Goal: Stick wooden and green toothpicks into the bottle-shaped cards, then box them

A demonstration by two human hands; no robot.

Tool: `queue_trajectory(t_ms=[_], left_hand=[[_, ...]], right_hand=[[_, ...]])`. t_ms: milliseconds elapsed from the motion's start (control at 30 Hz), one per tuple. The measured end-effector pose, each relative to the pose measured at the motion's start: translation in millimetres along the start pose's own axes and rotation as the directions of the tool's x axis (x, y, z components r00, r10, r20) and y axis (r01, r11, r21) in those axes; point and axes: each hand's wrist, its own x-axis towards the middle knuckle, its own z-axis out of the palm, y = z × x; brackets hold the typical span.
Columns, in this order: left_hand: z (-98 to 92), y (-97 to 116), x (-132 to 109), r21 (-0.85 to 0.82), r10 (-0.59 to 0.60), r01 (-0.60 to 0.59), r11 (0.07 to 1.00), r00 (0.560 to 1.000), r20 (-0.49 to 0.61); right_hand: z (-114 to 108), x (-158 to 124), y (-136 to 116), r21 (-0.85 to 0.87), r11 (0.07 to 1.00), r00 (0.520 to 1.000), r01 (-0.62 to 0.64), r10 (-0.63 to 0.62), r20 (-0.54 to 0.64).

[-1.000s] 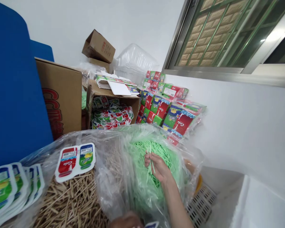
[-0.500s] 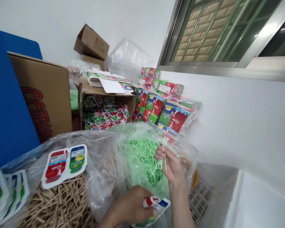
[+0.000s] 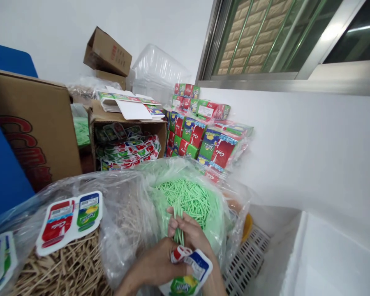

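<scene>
In the head view my left hand (image 3: 162,263) is closed on a printed Cola and Sprite card (image 3: 185,283), which is bent over at its red end. Just beyond it my right hand (image 3: 193,232) pinches a small bundle of thin green sticks (image 3: 178,218), held roughly upright. Both hands are close together, the left partly covering the right. Behind them lies a clear bag of loose green sticks (image 3: 200,201). Another Cola and Sprite card (image 3: 70,220) rests flat on a heap of brown sticks (image 3: 70,263) at the left.
More cards (image 3: 1,259) lie at the lower left edge. An open carton (image 3: 128,119) full of printed cards stands behind the bags, with wrapped Cola and Sprite boxes (image 3: 191,131) beside it. A white foam box (image 3: 333,255) and a grey plastic crate (image 3: 246,257) are at right.
My right hand has come down and left with the green sticks, close to my left hand, and the bundle looks thicker. The card in my left hand is turned more upward. The view has shifted slightly right.
</scene>
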Motion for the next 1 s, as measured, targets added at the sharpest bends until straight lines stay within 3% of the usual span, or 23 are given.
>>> queue_trajectory(t_ms=[67,167,333,500,633,800,1000], left_hand=[[2.8,2.3,-3.1,-0.069,-0.037,0.034,0.997,0.998,-0.044],[8.9,3.8,-9.3,-0.106,-0.079,0.069,0.992,0.993,-0.091],[18.9,-5.6,-16.9,-0.219,-0.138,0.103,0.970,0.979,-0.149],[25.5,-12.2,-17.8,-0.224,-0.214,0.171,0.960,0.959,-0.187],[26.7,-12.7,-16.9,-0.226,-0.223,0.177,0.958,0.955,-0.196],[27.1,-16.1,-17.0,-0.219,-0.238,0.188,0.957,0.945,-0.226],[25.1,-13.5,-17.7,-0.257,-0.206,0.151,0.954,0.958,-0.201]], right_hand=[[-11.7,5.8,-3.2,-0.228,0.971,0.995,0.069,-0.082,-0.048],[-42.0,22.8,-13.4,-0.433,0.894,0.972,0.115,-0.192,-0.137],[-91.3,47.6,-28.2,-0.750,0.657,0.918,0.084,-0.343,-0.198],[-94.9,54.9,-22.3,-0.904,0.427,0.937,0.013,-0.321,-0.139],[-86.7,64.3,-17.7,-0.943,0.331,0.944,-0.033,-0.299,-0.138],[-85.5,69.2,-21.6,-0.931,0.362,0.934,-0.031,-0.322,-0.156],[-73.6,62.8,-29.2,-0.774,0.629,0.899,0.073,-0.378,-0.222]])
